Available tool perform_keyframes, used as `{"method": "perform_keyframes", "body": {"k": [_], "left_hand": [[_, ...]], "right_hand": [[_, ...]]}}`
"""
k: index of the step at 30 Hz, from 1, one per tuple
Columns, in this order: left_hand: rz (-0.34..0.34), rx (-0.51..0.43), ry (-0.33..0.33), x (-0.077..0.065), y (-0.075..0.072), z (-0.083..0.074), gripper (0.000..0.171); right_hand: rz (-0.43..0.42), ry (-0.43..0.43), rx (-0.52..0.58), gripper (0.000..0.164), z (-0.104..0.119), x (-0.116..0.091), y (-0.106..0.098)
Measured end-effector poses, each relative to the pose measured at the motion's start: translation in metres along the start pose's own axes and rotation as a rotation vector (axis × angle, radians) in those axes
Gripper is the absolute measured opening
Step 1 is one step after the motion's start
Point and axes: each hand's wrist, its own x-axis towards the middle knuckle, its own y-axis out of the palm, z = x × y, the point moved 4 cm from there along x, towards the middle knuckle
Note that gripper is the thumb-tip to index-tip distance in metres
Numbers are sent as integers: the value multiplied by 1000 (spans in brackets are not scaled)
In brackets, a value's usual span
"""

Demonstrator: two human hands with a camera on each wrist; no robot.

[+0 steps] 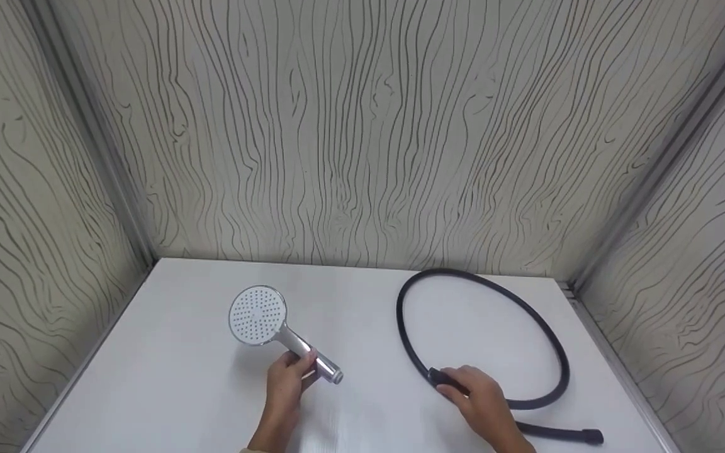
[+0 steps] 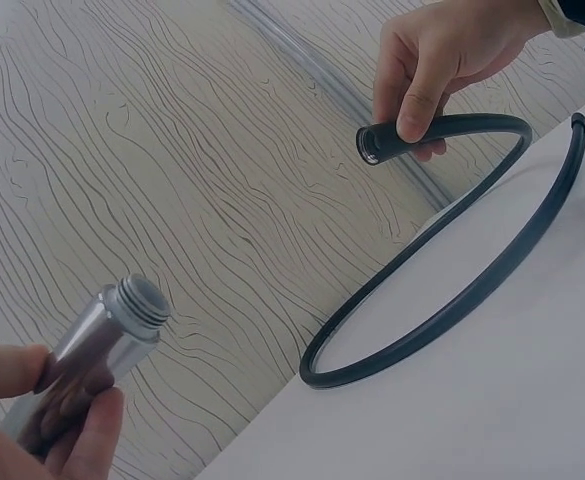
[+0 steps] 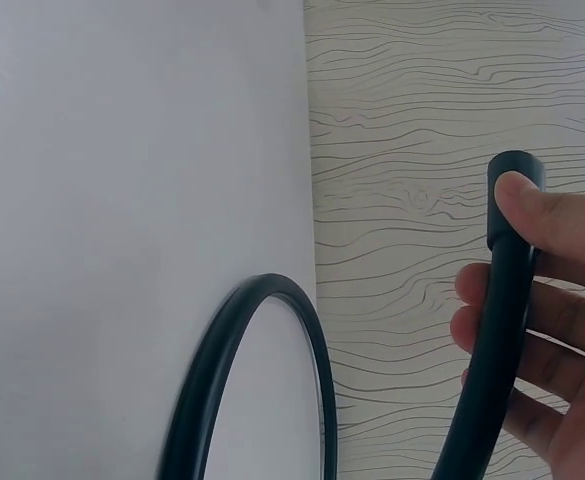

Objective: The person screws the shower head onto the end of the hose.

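My left hand (image 1: 286,384) grips the chrome handle of a round shower head (image 1: 257,314), whose pale nozzle face shows in the head view. The threaded end (image 2: 144,302) of that handle points up in the left wrist view. With thumb and fingers my right hand (image 1: 479,399) holds a black shower hose (image 3: 502,340) just at its end fitting (image 3: 516,190). In the left wrist view the fitting's open mouth (image 2: 368,146) faces toward the shower head, apart from it. From there the hose loops over the table, its other end (image 1: 592,436) lying at the front right.
The white table (image 1: 186,314) carries the hose loop. Wood-grain patterned panels (image 1: 350,126) stand behind it and on both sides, with grey metal posts (image 1: 95,126) at the corners.
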Motion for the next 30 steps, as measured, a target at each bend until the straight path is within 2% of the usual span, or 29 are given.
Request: {"method": "perform_keyframes", "body": {"k": [6,17,30], "left_hand": [[6,-5,8,-2,3,0,56],[10,-7,9,-7,9,-1,53],[-29,-15,20,-12,21,-4,51]], "right_hand": [[8,-15,38,20,4,0,1],[24,-36,22,13,14,1,4],[11,-81,28,14,29,4,7]]}}
